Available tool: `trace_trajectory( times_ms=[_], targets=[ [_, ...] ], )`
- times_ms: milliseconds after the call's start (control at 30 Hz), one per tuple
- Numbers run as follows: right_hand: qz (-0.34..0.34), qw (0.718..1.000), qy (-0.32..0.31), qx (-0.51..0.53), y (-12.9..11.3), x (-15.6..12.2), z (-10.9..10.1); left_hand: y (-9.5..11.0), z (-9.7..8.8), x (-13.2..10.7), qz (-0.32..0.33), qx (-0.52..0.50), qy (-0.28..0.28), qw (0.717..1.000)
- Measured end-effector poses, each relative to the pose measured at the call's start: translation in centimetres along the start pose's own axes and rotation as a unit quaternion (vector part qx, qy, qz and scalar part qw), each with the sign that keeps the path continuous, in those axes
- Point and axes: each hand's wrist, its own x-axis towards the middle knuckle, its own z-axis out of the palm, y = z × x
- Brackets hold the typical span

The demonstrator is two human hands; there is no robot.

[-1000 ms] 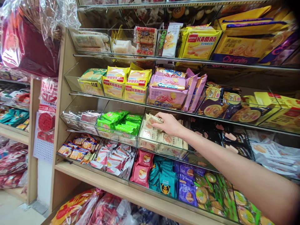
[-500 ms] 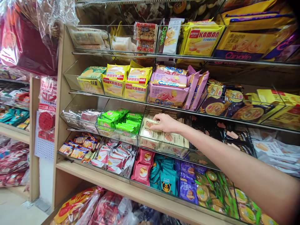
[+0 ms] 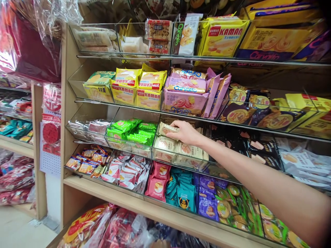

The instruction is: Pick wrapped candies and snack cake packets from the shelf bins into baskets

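Note:
My right hand reaches from the lower right into a clear bin on the third shelf. Its fingers are closed on a small cream snack packet lifted a little above the pile of like cream packets in that bin. Green packets fill the bin just left of it. Pink biscuit bags sit on the shelf right above my hand. My left hand is out of sight.
A wooden shelf unit holds tiered clear bins: yellow wafer bags above, red, teal and purple packets below, dark packets to the right. Cellophane-wrapped gift baskets stand at the upper left, bagged goods at floor level.
My right hand stayed in the cream-packet bin, dipping onto the pile half a second ago and now raising a packet slightly. The view has tilted down a little.

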Motion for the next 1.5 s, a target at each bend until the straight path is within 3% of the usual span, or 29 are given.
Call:
trace_trajectory(
  times_ms=[267,367,500,600,667,800,867,933,1067,1300,1500],
  targets=[
    [-0.094,0.971,0.208,0.068,-0.9,-3.3,-1.1,0.6,0.1,-0.8,-0.022,0.007,-0.034,0.999],
    [-0.101,0.955,0.262,0.099,-1.3,-6.9,-2.2,1.2,-0.4,-1.5,0.006,0.015,-0.041,0.999],
    [-0.066,0.955,0.262,0.126,-1.5,-13.7,-3.0,1.1,-0.7,-0.9,0.039,-0.023,-0.052,0.998],
    [0.039,0.971,0.180,0.150,-1.7,-20.1,-1.6,0.5,-0.2,-0.1,0.057,-0.040,-0.057,0.996],
    [0.141,0.965,0.044,0.215,-1.8,-24.8,0.4,0.3,0.1,0.1,0.063,-0.053,-0.056,0.995],
    [0.278,0.878,-0.150,0.361,-2.7,-32.8,5.3,0.4,0.3,0.2,0.060,-0.054,-0.058,0.995],
    [0.299,0.836,-0.209,0.410,-3.5,-35.8,7.4,0.5,0.2,0.1,0.052,-0.040,-0.061,0.996],
    [0.288,0.813,-0.244,0.443,-4.2,-37.9,9.1,0.7,0.2,0.0,0.048,-0.031,-0.064,0.996],
    [0.245,0.799,-0.295,0.463,-4.9,-39.9,10.9,0.8,0.1,0.0,0.051,-0.031,-0.068,0.996],
    [0.281,0.765,-0.401,0.419,-4.6,-38.9,11.0,0.7,0.1,-0.1,0.056,-0.038,-0.068,0.995],
    [0.271,0.781,-0.404,0.392,-4.5,-38.4,10.8,0.6,0.3,0.1,0.049,-0.025,-0.068,0.996]
  ],
)
